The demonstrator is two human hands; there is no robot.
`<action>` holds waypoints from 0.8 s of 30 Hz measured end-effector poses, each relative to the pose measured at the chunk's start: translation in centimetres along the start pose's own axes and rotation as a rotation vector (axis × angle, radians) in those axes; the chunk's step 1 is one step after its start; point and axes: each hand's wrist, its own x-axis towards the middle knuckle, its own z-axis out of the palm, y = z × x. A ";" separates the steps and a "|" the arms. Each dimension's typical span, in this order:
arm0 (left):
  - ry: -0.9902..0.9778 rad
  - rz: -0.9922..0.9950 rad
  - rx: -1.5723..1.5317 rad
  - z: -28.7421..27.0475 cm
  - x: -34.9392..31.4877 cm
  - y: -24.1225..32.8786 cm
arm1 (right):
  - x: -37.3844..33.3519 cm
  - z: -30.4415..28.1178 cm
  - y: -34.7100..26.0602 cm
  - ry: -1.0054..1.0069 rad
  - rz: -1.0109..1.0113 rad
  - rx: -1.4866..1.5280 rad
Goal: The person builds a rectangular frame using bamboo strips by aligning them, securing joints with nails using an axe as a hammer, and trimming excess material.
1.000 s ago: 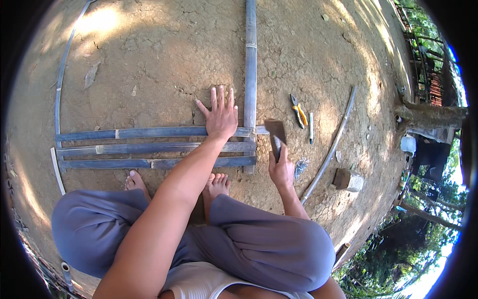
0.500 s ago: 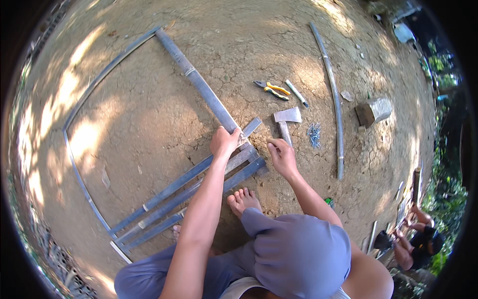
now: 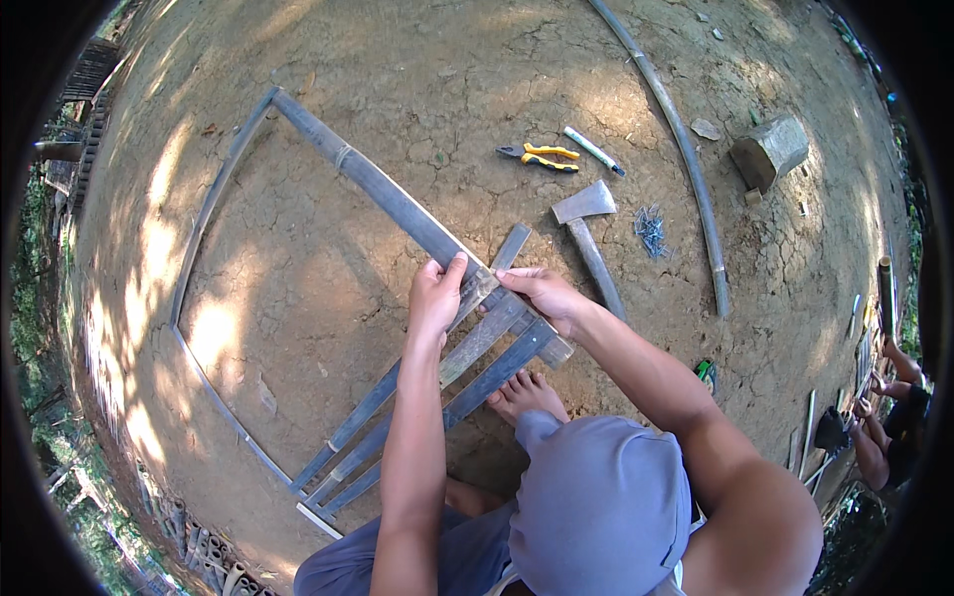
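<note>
Left hand grips a bamboo slat where it crosses the pole; right hand pinches the same slat just beside it; hatchet, nails and pliers lie near on the dirt.

No packages, labels, signs, screens.

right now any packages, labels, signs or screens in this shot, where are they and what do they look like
None in view: no package, label, sign or screen.
The left hand and right hand hold bamboo slats on bare dirt.
Only loose tools lie nearby: a hatchet, yellow-handled pliers, a pile of nails and a wooden block.
</note>
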 end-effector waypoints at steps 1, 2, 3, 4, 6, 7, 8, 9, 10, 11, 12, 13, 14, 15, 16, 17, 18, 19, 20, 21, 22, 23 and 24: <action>-0.003 0.011 -0.009 -0.1 0.3 -0.4 | 0.1 -0.1 0.0 -0.006 -0.005 0.003; -0.005 0.022 -0.019 -0.3 0.4 -0.8 | 0.2 -0.1 0.1 -0.013 -0.009 0.006; 0.002 0.046 0.022 -0.3 0.6 -1.1 | 0.4 -0.3 0.1 -0.019 -0.013 0.013; 0.010 0.070 0.062 -0.3 0.8 -1.4 | 0.6 -0.5 0.2 -0.025 -0.017 0.019; 0.026 0.098 0.287 -0.7 0.6 -1.7 | 0.8 -1.0 0.3 -0.033 -0.019 0.034; 0.034 0.101 0.472 -1.2 0.1 -1.9 | 0.8 -1.3 0.4 -0.034 -0.018 0.043; 0.042 0.102 0.656 -1.5 -0.4 -2.0 | 0.8 -1.7 0.5 -0.035 -0.017 0.052; -0.002 0.046 0.645 -2.0 -0.8 -2.4 | 0.5 -1.4 0.3 -0.063 -0.005 0.068; -0.046 -0.010 0.632 -2.5 -1.2 -2.8 | 0.0 -1.2 -0.1 -0.090 0.008 0.083; -0.090 -0.067 0.618 -2.9 -1.4 -3.1 | -0.3 -1.0 -0.3 -0.117 0.021 0.100; -0.072 -0.022 0.643 -2.7 -1.5 -3.0 | -0.2 -1.3 -0.1 -0.086 0.019 0.064; -0.055 0.023 0.667 -2.4 -1.7 -2.8 | 0.1 -1.7 0.1 -0.054 0.017 0.028; -0.038 0.068 0.692 -2.2 -1.8 -2.7 | 0.2 -2.0 0.4 -0.021 0.014 -0.008; -0.034 0.070 0.687 -2.4 -1.7 -2.9 | 0.4 -1.9 0.5 -0.020 0.021 0.005; -0.031 0.072 0.683 -2.6 -1.6 -3.1 | 0.6 -1.7 0.6 -0.018 0.027 0.018; -0.028 0.074 0.679 -2.8 -1.5 -3.3 | 0.7 -1.6 0.7 -0.015 0.033 0.031; -0.026 0.083 0.692 -2.8 -1.6 -3.4 | 0.6 -1.6 0.8 -0.006 0.035 0.027; -0.025 0.091 0.705 -2.8 -1.6 -3.5 | 0.6 -1.6 0.8 0.003 0.038 0.024; -0.024 0.100 0.718 -2.7 -1.7 -3.7 | 0.5 -1.6 1.0 0.013 0.040 0.020; 0.008 0.145 0.741 -2.5 -1.7 -4.0 | 0.5 -1.6 1.0 0.032 0.016 -0.016; 0.040 0.190 0.763 -2.2 -1.7 -4.5 | 0.7 -1.8 1.2 0.051 -0.008 -0.053; 0.073 0.235 0.785 -1.8 -1.6 -4.9 | 0.7 -2.1 1.3 0.070 -0.032 -0.090; 0.077 0.239 0.808 -1.6 -1.5 -5.2 | 0.7 -2.2 1.3 0.113 -0.058 -0.178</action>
